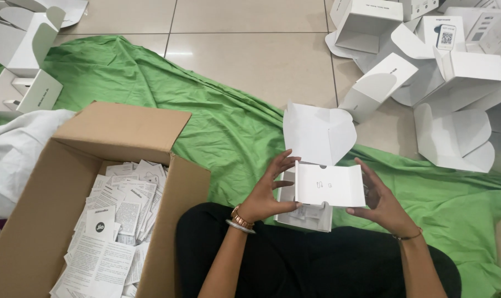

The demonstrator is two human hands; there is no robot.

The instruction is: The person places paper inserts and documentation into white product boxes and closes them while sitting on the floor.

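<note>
— So how far had the work got, starting close in?

— Nearest, the left hand (267, 190) and the right hand (380, 201) held a small white carton (329, 185) over the lap, just above the black trousers (317, 259). The left grip pinched its near-left edge, thumb below and fingers spread over the top; the right grip cupped the other end, fingers curled. Its lid flap (317, 132) stood open, so I judged that carton not yet finished.

— And beside the person?

— On the left stood a brown cardboard box (40, 221), flaps up, holding a heap of folded printed leaflets (118, 221). Whether one had gone into the carton, I could not tell.

— Farther out?

— A green cloth (228, 127) covered the tiled floor (250, 49). Beyond it, at the right, lay a pile of open white cartons (455, 83), and a few more at the far left (24, 60). All showed lids raised, so much seemed left to do.
</note>
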